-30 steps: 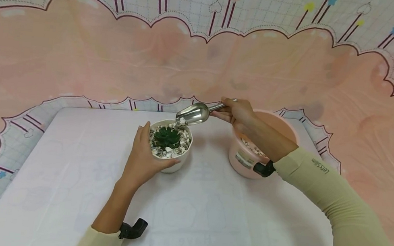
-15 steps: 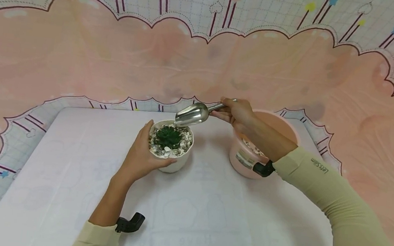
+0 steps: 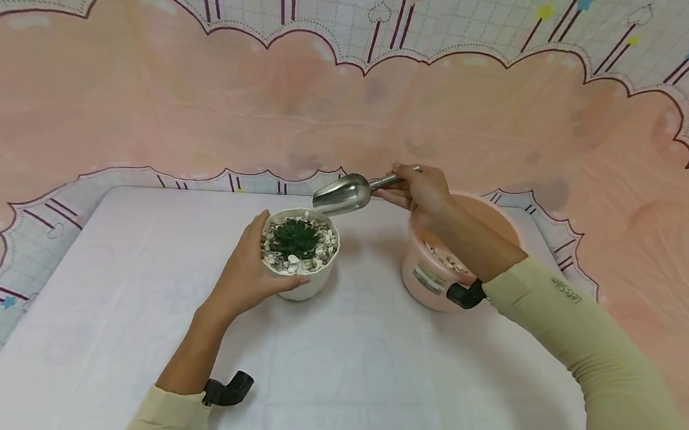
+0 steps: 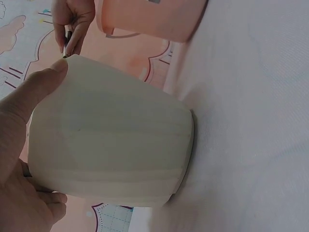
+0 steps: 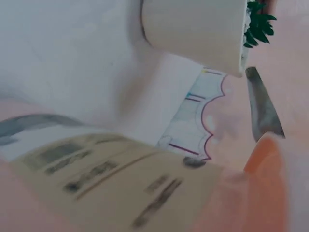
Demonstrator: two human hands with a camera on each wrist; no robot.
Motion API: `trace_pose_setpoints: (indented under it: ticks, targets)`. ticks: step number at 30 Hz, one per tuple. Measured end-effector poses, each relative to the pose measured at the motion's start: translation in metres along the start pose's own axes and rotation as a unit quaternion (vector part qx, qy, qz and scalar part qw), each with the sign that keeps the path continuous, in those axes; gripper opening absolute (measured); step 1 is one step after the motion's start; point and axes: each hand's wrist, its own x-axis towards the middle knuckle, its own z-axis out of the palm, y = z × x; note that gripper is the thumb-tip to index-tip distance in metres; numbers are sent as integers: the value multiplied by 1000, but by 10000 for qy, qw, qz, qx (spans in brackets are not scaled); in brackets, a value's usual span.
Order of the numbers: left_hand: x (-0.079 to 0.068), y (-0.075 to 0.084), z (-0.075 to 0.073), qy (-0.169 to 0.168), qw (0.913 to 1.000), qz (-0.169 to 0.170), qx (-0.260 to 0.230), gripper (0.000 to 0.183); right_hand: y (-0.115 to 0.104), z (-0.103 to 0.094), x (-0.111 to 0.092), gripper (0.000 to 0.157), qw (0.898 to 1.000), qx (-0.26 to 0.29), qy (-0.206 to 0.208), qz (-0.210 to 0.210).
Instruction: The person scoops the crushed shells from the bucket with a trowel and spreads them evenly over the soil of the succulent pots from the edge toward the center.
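A white flower pot (image 3: 306,287) stands on the white-covered table, holding a green succulent (image 3: 296,238) ringed by white pebbles (image 3: 293,264). My left hand (image 3: 252,265) grips its near left side, thumb toward the front and fingers round the far side; the left wrist view shows the pot wall (image 4: 111,135) between thumb and fingers. By its handle, my right hand (image 3: 427,190) holds a metal scoop (image 3: 343,195) with the mouth tipped down over the pot's far right rim. In the right wrist view the scoop (image 5: 263,108) is close beside the pot's rim.
To the right of the pot stands a pink bucket (image 3: 415,290) with more pebbles (image 3: 442,256) inside and a label on its wall; my right forearm crosses above it. A patterned pink cloth (image 3: 235,110) hangs behind the table (image 3: 332,377).
Pebbles at the scoop's mouth have dropped into the pot. The scoop has since lifted slightly up and right. My left hand has closed nearer round the pot, which shifted slightly right.
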Motion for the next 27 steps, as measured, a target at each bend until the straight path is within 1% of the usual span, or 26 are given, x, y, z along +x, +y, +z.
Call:
trace_pose_setpoints:
  ticks: [6, 10, 20, 23, 27]
  targets:
    - [0, 2, -1, 9, 10000, -46, 35, 132, 0, -1, -3, 24, 9998, -153, 14, 83]
    - [-1, 3, 0, -19, 10000, -30, 5, 131, 4, 3, -5, 23, 9995, -272, -123, 84]
    - [-1, 5, 1, 15, 10000, 1, 12, 130, 9, 15, -5, 21, 9982, -272, -529, -66]
    - [-1, 5, 1, 6, 10000, 5, 18, 131, 9, 15, -5, 23, 9983, -258, -521, -104]
    - [-2, 4, 1, -15, 10000, -23, 52, 132, 5, 13, -5, 28, 9991, -139, -373, -116]
